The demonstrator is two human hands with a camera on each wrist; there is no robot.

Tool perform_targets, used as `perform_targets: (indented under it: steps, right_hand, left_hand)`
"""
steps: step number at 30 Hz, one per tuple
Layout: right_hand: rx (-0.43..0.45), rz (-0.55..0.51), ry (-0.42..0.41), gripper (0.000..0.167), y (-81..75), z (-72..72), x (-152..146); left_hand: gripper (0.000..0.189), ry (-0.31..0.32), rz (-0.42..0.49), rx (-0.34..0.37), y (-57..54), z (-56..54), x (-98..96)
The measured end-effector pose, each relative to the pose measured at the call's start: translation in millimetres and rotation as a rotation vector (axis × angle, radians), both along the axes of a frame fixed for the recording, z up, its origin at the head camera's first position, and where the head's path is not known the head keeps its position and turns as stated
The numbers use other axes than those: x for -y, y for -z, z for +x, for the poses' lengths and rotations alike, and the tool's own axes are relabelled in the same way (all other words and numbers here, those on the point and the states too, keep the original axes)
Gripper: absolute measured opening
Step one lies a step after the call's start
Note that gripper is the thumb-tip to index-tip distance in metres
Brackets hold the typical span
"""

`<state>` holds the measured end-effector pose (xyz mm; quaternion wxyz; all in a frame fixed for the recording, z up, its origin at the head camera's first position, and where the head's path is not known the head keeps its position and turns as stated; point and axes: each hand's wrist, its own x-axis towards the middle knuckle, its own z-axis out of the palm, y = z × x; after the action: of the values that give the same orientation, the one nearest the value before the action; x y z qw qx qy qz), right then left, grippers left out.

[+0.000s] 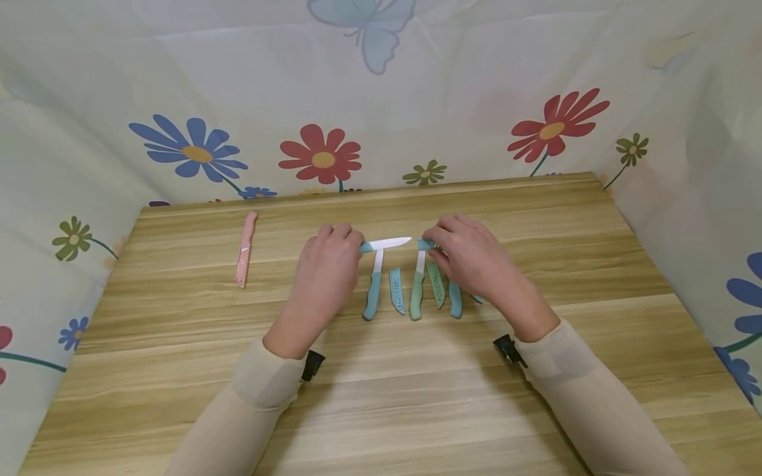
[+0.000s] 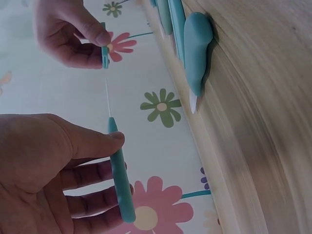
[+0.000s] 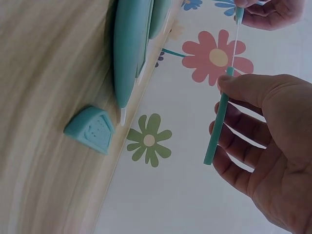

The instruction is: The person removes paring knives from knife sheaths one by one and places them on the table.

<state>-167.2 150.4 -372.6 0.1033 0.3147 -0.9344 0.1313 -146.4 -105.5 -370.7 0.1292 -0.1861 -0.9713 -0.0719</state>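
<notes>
My left hand (image 1: 329, 274) grips the blue handle of a small knife (image 1: 389, 243), whose white blade points right. Thumb and fingers of my right hand (image 1: 470, 254) pinch a blue blade sheath (image 3: 220, 119). The sheath's end faces the blade tip and lies very close to it; the left wrist view shows a slight gap. Below the hands lie a blue knife (image 1: 372, 297), a blue sheath (image 1: 397, 291), a green knife (image 1: 417, 296) and a green sheath (image 1: 436, 285). Another blue knife (image 1: 455, 301) and a further blue sheath (image 3: 91, 130) are partly covered by my right hand in the head view.
A pink knife in its pink sheath (image 1: 246, 251) lies apart at the left of the wooden table (image 1: 381, 410). Behind and at both sides of the table hangs a white flower-printed cloth (image 1: 250, 79).
</notes>
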Motion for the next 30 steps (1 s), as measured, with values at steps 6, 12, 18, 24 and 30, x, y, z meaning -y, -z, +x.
perform_targets:
  steps: [6, 12, 18, 24, 30]
  right_hand:
    - [0.009, 0.008, -0.002, 0.028, -0.4, 0.0, 2.0]
    - [0.016, 0.01, -0.016, 0.025, -1.0, -0.2, 4.2]
    - [0.026, 0.038, -0.039, 0.024, -5.9, -2.1, 10.7]
    - [0.053, 0.086, -0.056, 0.023, -14.0, -4.5, 21.8]
    - [0.175, 0.11, -0.046, 0.024, -21.6, -10.6, 38.5]
  left_hand:
    - [0.016, -0.028, 0.012, 0.024, -0.7, 0.5, 3.5]
    - [0.014, -0.063, 0.031, 0.059, -1.0, 0.8, 7.5]
    - [0.011, -0.083, 0.051, 0.066, -0.9, 2.4, 14.1]
    - [0.011, -0.122, 0.069, 0.107, -1.3, 3.6, 19.6]
    - [0.013, -0.152, 0.076, 0.13, 0.0, 5.0, 25.5]
